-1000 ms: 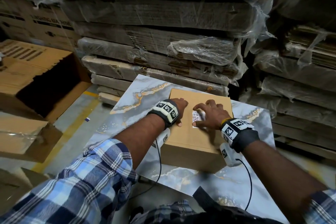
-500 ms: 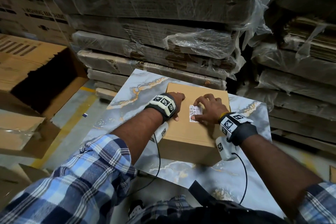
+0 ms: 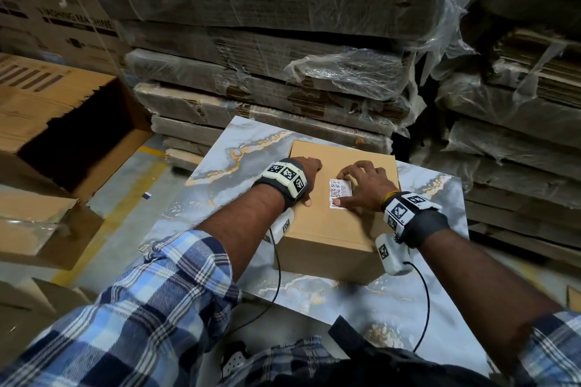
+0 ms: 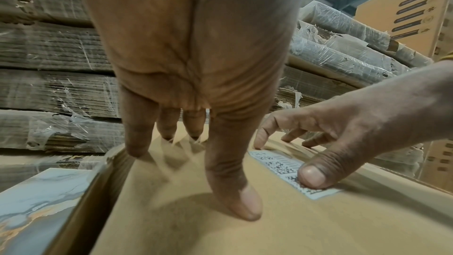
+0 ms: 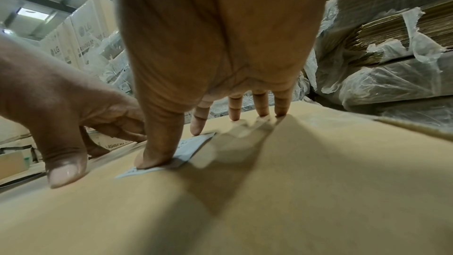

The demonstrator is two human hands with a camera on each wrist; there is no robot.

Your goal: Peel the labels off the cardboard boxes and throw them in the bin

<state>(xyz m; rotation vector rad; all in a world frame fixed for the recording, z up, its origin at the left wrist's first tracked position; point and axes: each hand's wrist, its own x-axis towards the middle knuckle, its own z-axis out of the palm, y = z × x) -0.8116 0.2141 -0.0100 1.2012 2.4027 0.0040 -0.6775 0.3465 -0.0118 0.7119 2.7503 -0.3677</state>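
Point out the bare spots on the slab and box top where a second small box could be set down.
Bare: the marble slab left of the cardboard box, and its near strip before the box. On the box top, only the near half. Crowded: around the label, between the left hand and right hand.

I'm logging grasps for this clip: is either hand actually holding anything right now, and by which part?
Nothing is gripped. The right hand presses its thumb on the label, near corner; the left hand rests fingertips on the box top.
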